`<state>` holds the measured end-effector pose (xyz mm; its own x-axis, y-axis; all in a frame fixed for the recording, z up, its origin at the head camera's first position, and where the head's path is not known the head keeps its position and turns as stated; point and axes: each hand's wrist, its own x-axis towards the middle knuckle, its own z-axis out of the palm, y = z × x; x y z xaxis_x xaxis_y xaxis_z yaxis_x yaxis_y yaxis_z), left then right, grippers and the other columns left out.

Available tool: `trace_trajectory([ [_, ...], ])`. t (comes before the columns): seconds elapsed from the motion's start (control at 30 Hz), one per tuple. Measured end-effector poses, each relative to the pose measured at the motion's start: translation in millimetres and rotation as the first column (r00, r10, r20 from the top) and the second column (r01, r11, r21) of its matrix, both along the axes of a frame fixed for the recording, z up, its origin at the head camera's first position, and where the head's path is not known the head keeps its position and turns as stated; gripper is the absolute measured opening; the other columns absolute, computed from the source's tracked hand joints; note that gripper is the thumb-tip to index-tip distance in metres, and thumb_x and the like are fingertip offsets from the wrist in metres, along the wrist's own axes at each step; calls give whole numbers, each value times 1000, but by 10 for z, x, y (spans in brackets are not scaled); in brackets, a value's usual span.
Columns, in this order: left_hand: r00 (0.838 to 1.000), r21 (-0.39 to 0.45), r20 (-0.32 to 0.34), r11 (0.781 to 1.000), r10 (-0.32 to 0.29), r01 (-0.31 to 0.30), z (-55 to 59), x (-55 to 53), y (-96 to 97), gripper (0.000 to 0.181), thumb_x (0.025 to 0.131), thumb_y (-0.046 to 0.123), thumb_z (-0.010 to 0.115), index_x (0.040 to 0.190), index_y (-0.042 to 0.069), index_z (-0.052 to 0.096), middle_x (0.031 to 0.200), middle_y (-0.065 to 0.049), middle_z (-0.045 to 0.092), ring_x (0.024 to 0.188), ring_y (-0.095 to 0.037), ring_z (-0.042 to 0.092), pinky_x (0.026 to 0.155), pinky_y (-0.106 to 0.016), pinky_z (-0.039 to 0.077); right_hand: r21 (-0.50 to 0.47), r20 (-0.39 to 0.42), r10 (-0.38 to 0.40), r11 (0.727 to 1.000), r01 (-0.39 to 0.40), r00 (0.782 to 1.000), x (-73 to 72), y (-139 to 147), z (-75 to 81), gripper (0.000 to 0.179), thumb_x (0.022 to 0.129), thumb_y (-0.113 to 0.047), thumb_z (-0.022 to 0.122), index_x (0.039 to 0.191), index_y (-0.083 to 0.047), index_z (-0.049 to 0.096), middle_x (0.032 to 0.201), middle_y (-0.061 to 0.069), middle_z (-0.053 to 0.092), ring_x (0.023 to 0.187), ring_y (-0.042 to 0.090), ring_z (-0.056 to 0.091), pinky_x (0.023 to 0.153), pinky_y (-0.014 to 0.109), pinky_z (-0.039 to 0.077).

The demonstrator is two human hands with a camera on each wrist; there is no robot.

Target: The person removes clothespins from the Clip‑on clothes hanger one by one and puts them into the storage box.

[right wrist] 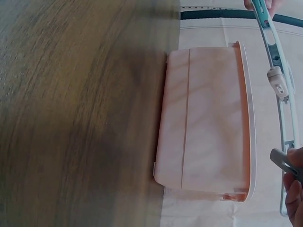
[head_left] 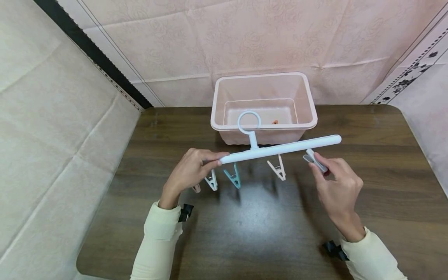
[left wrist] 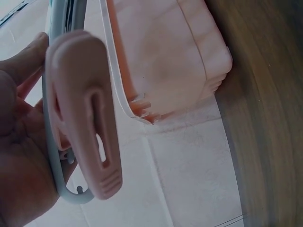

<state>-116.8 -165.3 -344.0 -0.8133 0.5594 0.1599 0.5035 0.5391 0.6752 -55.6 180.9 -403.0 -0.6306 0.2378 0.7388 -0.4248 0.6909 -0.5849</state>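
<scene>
A pale blue clothes hanger [head_left: 283,148] is held up off the table, tilted slightly with its hook upward. My left hand [head_left: 187,169] grips its left end between thumb and fingers. Hanging from the bar are a pink clothespin [left wrist: 85,113] close by the left hand, a white clothespin [head_left: 212,182], a teal clothespin [head_left: 233,178] and a pale pinkish clothespin [head_left: 278,171] right of the middle. My right hand [head_left: 337,188] pinches a grey clothespin [head_left: 320,162] just below the bar's right part. Whether that clothespin touches the bar I cannot tell.
Behind the hanger, a pink plastic basin [head_left: 304,126] stands at the back of the brown wooden table [head_left: 245,245]. A small orange thing [head_left: 275,122] lies inside it. Pale patterned cloth [head_left: 168,50] hangs behind and beside the table.
</scene>
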Motion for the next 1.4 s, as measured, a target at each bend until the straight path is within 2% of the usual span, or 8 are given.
trace_trajectory([
  [0.13, 1000, 14, 19, 1000, -6, 6, 10, 3, -1, 32, 95, 6, 69, 126, 14, 72, 98, -7, 73, 43, -5, 49, 34, -25, 43, -19, -32, -20, 1000, 19, 999, -10, -20, 12, 32, 71, 14, 84, 101, 5, 77, 82, 22, 69, 68, 13, 54, 70, 9, 39],
  [0.3, 1000, 18, 16, 1000, -9, 9, 20, -2, 13, 32, 95, 5, 69, 127, 13, 72, 94, -7, 72, 42, -6, 48, 34, -25, 43, -41, -81, -38, 999, 35, 996, -12, -63, 63, 30, 69, 18, 82, 97, 8, 76, 80, 25, 68, 66, 24, 56, 71, 9, 38],
  [0.43, 1000, 19, 13, 1000, -15, 14, 5, -12, 44, 30, 96, 6, 68, 125, 9, 72, 106, -8, 73, 60, -6, 57, 49, -25, 48, -64, -140, -67, 996, 59, 988, -22, -101, 125, 28, 67, 22, 80, 92, 10, 76, 76, 26, 66, 63, 34, 56, 74, 9, 39],
  [0.57, 1000, 16, 4, 1000, -7, 7, -18, -18, 68, 28, 95, 5, 69, 123, 5, 72, 113, -8, 72, 75, -12, 58, 62, -28, 46, -47, -133, -58, 998, 52, 989, -32, -87, 153, 28, 66, 23, 80, 92, 11, 76, 76, 26, 66, 62, 34, 56, 75, 8, 39],
  [0.83, 1000, 24, -19, 1000, -6, 6, -32, -33, 75, 29, 94, 4, 69, 123, 7, 72, 110, -7, 73, 70, -13, 56, 58, -28, 45, -64, -124, -49, 997, 41, 991, -62, -15, 70, 27, 68, 19, 81, 93, 10, 76, 78, 26, 67, 66, 32, 56, 74, 10, 38],
  [1.0, 1000, 27, -27, 1000, -2, 3, -32, -35, 69, 29, 94, 5, 70, 123, 9, 73, 108, -6, 73, 70, -13, 56, 58, -29, 45, -94, -142, -52, 995, 38, 988, -95, 28, -3, 22, 73, 11, 81, 94, 6, 78, 79, 23, 68, 69, 25, 57, 74, 12, 40],
  [1.2, 999, 27, -35, 1000, -4, 5, -17, -45, 75, 29, 93, 4, 71, 122, 9, 74, 103, -3, 74, 70, -11, 57, 60, -29, 47, -145, -199, -85, 988, 56, 976, -86, -11, 44, 15, 75, 4, 78, 90, 5, 78, 76, 24, 67, 68, 26, 56, 74, 14, 41],
  [1.4, 999, 33, -31, 999, 4, -3, -9, -48, 79, 29, 94, 4, 70, 122, 9, 73, 104, -4, 74, 69, -12, 57, 58, -28, 46, -159, -202, -135, 982, 103, 970, -79, 15, 33, 15, 75, 2, 80, 90, 5, 78, 75, 24, 67, 67, 30, 56, 75, 14, 42],
])
